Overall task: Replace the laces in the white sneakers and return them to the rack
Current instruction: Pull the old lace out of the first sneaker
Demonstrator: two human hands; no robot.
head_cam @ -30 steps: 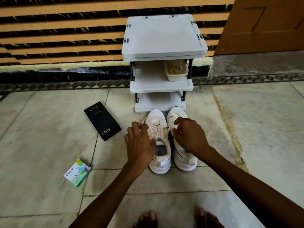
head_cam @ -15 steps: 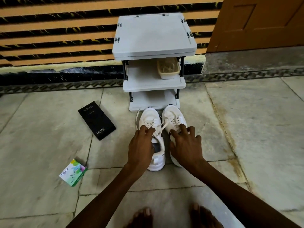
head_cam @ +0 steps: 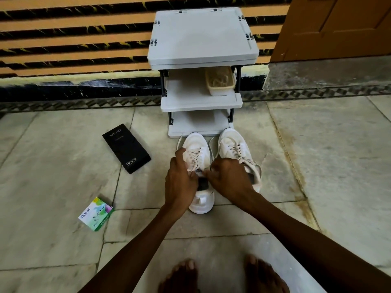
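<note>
Two white sneakers stand side by side on the stone floor, toes toward a grey three-shelf rack (head_cam: 203,60). Both hands work on the left sneaker (head_cam: 197,152). My left hand (head_cam: 179,182) pinches its lace near the top eyelets on the left side. My right hand (head_cam: 229,178) pinches the lace on the other side, over the tongue. The right sneaker (head_cam: 232,145) lies just beyond my right hand, laced, its heel partly hidden. A loose lace end curls by the left sneaker's toe.
A beige basket (head_cam: 220,82) with cord-like contents sits on the rack's middle shelf. A black phone box (head_cam: 126,148) and a small green and white Odonil box (head_cam: 96,213) lie on the floor to the left. My bare feet (head_cam: 222,275) are at the bottom edge.
Both hands have drawn together over the left sneaker's upper eyelets. My right hand left the right sneaker and came across to the left one.
</note>
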